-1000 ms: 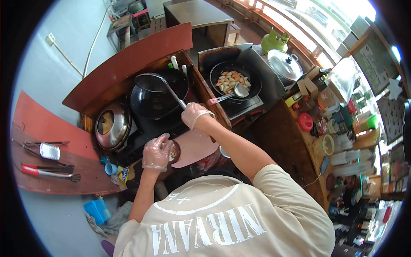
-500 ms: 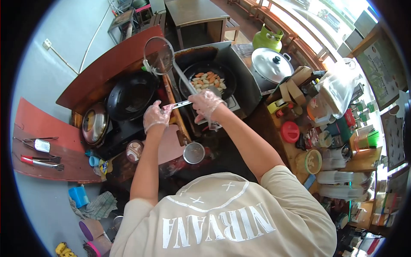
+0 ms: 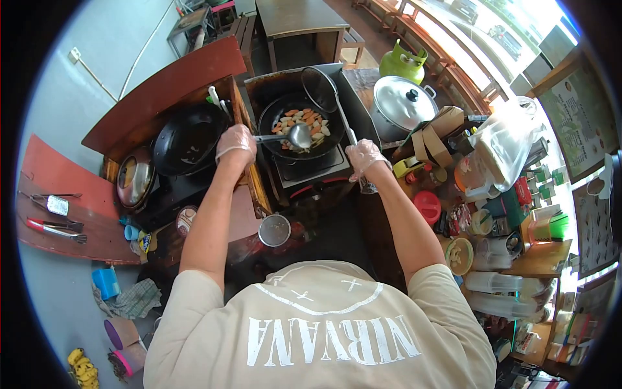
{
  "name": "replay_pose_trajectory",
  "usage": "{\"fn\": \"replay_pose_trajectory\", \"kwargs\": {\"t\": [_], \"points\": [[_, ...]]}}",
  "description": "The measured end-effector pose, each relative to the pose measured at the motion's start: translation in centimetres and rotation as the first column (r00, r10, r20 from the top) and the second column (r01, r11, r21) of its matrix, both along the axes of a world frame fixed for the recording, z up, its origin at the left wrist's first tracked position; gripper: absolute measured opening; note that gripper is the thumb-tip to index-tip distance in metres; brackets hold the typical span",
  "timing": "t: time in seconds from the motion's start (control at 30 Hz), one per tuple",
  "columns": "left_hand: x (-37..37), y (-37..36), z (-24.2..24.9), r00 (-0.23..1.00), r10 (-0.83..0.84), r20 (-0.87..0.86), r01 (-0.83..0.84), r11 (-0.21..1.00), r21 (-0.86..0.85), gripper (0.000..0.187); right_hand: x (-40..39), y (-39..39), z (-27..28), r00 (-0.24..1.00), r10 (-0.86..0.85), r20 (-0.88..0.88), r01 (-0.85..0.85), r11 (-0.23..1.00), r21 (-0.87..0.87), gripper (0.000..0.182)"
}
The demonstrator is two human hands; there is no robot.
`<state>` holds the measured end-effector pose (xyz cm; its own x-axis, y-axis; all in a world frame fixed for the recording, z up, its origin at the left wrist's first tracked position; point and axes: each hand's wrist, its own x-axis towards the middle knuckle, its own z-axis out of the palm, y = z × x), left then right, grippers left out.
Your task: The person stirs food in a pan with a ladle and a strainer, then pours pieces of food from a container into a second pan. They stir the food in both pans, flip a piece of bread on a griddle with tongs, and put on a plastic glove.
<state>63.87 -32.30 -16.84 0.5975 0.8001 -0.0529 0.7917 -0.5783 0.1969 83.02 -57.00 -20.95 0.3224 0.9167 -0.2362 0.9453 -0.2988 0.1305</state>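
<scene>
A black wok [image 3: 269, 123] on the stove holds orange and pale pieces [image 3: 304, 120] in liquid. My left hand [image 3: 236, 144], in a clear plastic glove, is closed round the handle of a metal ladle [image 3: 299, 136], whose bowl hangs over the wok. My right hand [image 3: 368, 159], gloved the same way, grips the handle of a round mesh strainer [image 3: 320, 89] at the wok's far right edge. The strainer's mesh looks empty.
A second black wok [image 3: 188, 139] and a lidded pan [image 3: 136, 178] stand left. A lidded silver pot [image 3: 403, 102] and green gas cylinder [image 3: 403, 63] are at the right. A small sieve [image 3: 275, 230] lies nearer me. Containers crowd the right shelf.
The strainer has swung from the left over to the wok's right side with my right hand. My hands have moved apart, and the ladle now shows over the wok from the left.
</scene>
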Motion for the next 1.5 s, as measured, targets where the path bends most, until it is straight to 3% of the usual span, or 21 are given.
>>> {"fn": "replay_pose_trajectory", "kwargs": {"t": [0.03,0.1,0.23,0.5,0.57,0.7,0.73,0.77,0.8,0.83,0.9,0.93,0.97,1.03,1.17,1.23,1.27,1.3,1.37,1.43,1.5], "points": [[-0.1,0.4,0.3,1.0,-0.008,-0.01,0.008,0.998,0.066,0.018,0.6,0.3,-2.0,1.0,-0.001,0.001,0.001,1.0,0.001,0.03],[-0.3,2.2,-1.4,0.996,-0.088,0.005,0.084,0.967,0.241,0.023,0.5,1.3,-3.5,0.771,-0.532,-0.35,0.602,0.788,0.128,0.028],[0.1,3.1,-3.8,0.992,-0.122,0.044,0.095,0.916,0.39,0.018,-1.7,0.5,-1.6,0.965,-0.249,-0.088,0.245,0.968,-0.05,0.018],[-0.6,2.0,-3.1,0.999,-0.018,-0.035,0.018,1.0,-0.005,0.022,-0.3,-1.2,-7.2,0.991,0.109,-0.08,-0.118,0.986,-0.121,0.028],[-0.1,3.1,-4.9,0.88,-0.264,-0.395,0.28,0.96,-0.016,0.023,0.8,-2.1,-8.4,0.97,0.194,-0.148,-0.208,0.975,-0.082,0.032],[0.1,5.1,-11.8,0.949,0.206,0.239,-0.045,0.838,-0.544,0.014,1.3,-2.5,-6.3,0.939,0.307,-0.152,-0.327,0.936,-0.13,0.036],[0.6,6.4,-14.2,0.998,-0.061,0.018,0.063,0.944,-0.323,0.018,2.3,-2.5,-8.0,0.941,0.303,-0.151,-0.323,0.938,-0.129,0.036],[0.7,5.9,-13.7,0.998,-0.066,0.017,0.067,0.944,-0.324,0.018,4.1,-2.5,-11.5,0.903,0.143,-0.405,-0.168,0.986,-0.025,0.037],[0.7,5.1,-12.4,0.894,-0.365,-0.26,0.393,0.917,0.065,0.018,5.4,-2.7,-13.9,0.768,0.009,-0.64,0.014,0.999,0.032,0.042],[0.7,4.3,-11.0,0.661,-0.457,-0.595,0.716,0.621,0.318,0.017,6.1,-2.9,-14.7,0.768,0.009,-0.641,0.014,0.999,0.031,0.042],[1.2,2.4,-8.8,0.72,-0.456,-0.523,0.663,0.675,0.324,0.016,6.3,-2.7,-13.8,0.563,0.052,-0.825,0.132,0.979,0.152,0.037],[1.5,1.5,-7.6,0.772,-0.45,-0.448,0.61,0.723,0.324,0.016,6.0,-2.5,-12.3,0.44,-0.277,-0.854,0.34,0.932,-0.127,0.032],[1.8,0.4,-6.3,0.775,-0.445,-0.448,0.606,0.724,0.329,0.016,4.5,-2.4,-8.5,0.443,-0.271,-0.855,0.337,0.934,-0.122,0.032],[2.3,-1.3,-4.0,0.959,-0.252,-0.132,0.281,0.908,0.312,0.018,2.0,-2.6,-3.0,-0.277,-0.438,-0.855,0.668,0.552,-0.499,0.024],[2.3,3.3,-5.8,0.958,-0.279,0.062,0.234,0.891,0.388,0.019,3.4,-2.5,-6.3,-0.254,-0.342,-0.905,0.717,0.561,-0.413,0.017],[2.6,4.8,-6.6,0.952,-0.306,0.015,0.272,0.866,0.419,0.018,7.0,-2.1,-14.2,0.116,-0.222,-0.968,0.544,0.83,-0.125,0.018],[2.5,4.7,-6.3,0.951,-0.31,0.007,0.281,0.872,0.401,0.018,3.7,-2.2,-6.8,-0.336,-0.326,-0.884,0.698,0.544,-0.466,0.034],[2.3,4.5,-6.1,0.95,-0.311,0.0,0.287,0.878,0.383,0.018,4.7,-2.0,-9.7,-0.335,-0.326,-0.884,0.7,0.543,-0.465,0.034],[1.9,4.5,-5.7,0.952,-0.305,-0.025,0.295,0.893,0.341,0.019,6.3,-1.0,-14.8,0.721,-0.118,-0.683,0.338,0.92,0.197,0.048],[1.3,5.0,-5.2,0.933,-0.35,-0.086,0.359,0.884,0.299,0.019,6.5,-1.0,-15.6,0.702,-0.188,-0.687,0.393,0.907,0.153,0.043],[1.0,5.5,-5.0,0.946,-0.321,-0.042,0.321,0.91,0.263,0.02,3.5,-1.8,-9.2,0.959,-0.103,-0.263,0.117,0.992,0.037,0.039]]}}
